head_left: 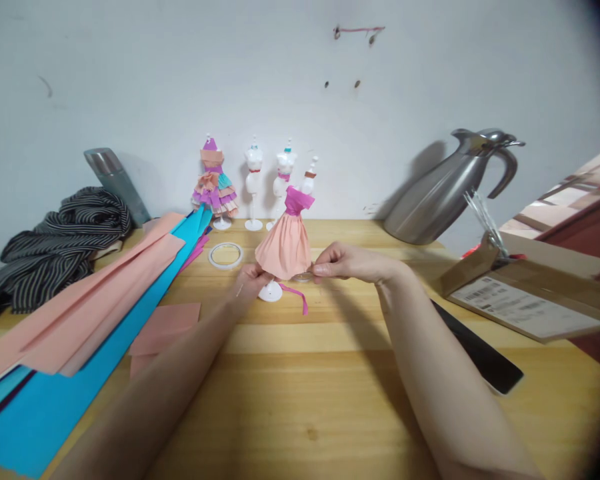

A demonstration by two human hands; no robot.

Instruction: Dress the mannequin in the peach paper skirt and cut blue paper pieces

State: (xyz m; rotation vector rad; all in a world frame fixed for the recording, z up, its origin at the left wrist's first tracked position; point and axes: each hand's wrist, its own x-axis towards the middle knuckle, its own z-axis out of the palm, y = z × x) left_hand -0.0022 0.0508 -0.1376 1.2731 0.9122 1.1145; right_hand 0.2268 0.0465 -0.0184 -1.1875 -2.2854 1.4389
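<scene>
Both sides of a peach skirt [284,248] are in our grasp near the middle of the bench [310,387]. Our left hand [253,277] is narrow, its fingers drawn in at the lower left edge and seemingly pinching the hem; whether they catch the stem behind as well, we cannot tell. Our right hand [343,261] has thumb and forefinger pressed together at the right edge, apparently on the hem too. Holding both sides at once probably keeps the pleats spread and the light figure from tipping. The skirt hangs beneath a magenta top [299,201], and the whole leans, upper end to our right, above a round white base [271,292]; we judge that this tilt makes the hem easier to reach. A magenta strip [304,303] trails just beside the base.

Behind, a ruffled dress [214,183] and white dress forms [253,160] stand upright by the wall [180,80], likely set back for working room. A white ring [225,263], perhaps a tape roll, lies flat near our left hand, handy to reach. Peach sheets [110,287] and blue sheets [75,413] overlap along the left, apparently kept there as material.
</scene>
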